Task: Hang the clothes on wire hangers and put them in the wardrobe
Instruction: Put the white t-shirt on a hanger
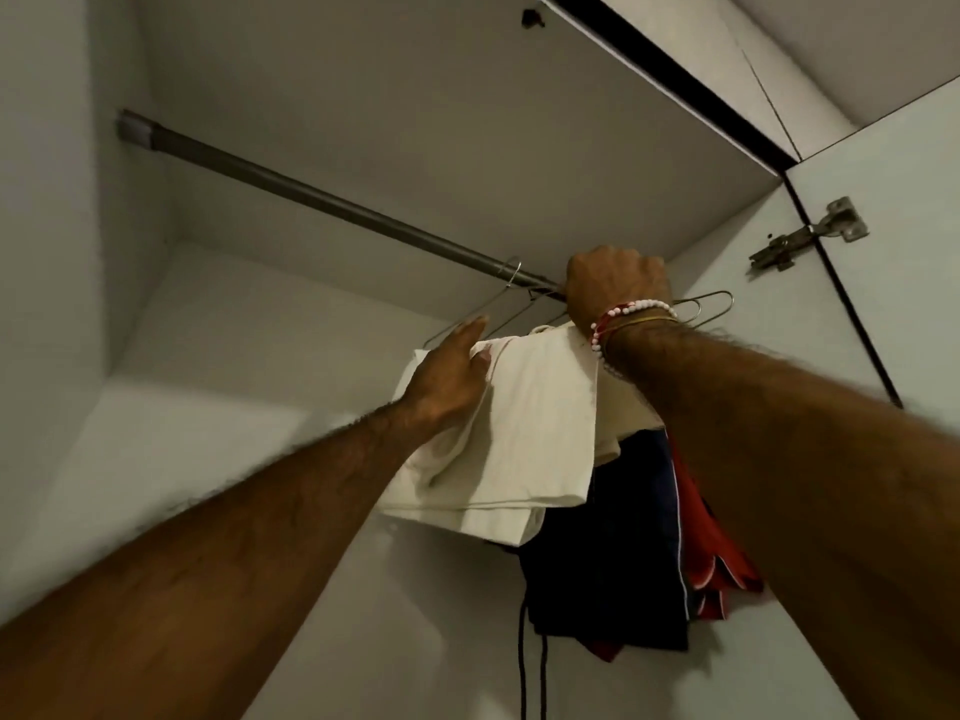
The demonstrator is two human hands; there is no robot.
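I look up into a white wardrobe with a dark rail (311, 194) running from upper left to centre. My right hand (615, 283) is a fist at the rail, curled round the top of a wire hanger (714, 306) whose loop pokes out right of my wrist. A white garment (530, 433) hangs folded below that hand. My left hand (452, 376) lies on the garment's left shoulder with straight fingers. A second wire hanger's hook (511, 272) sits on the rail just left of my fist. A dark blue garment (613, 553) and a red one (722, 553) hang behind.
The wardrobe's right wall carries a metal door hinge (810, 233). A black cord (543, 667) dangles under the blue garment. The rail's left stretch, up to its bracket (135, 128), carries no hangers.
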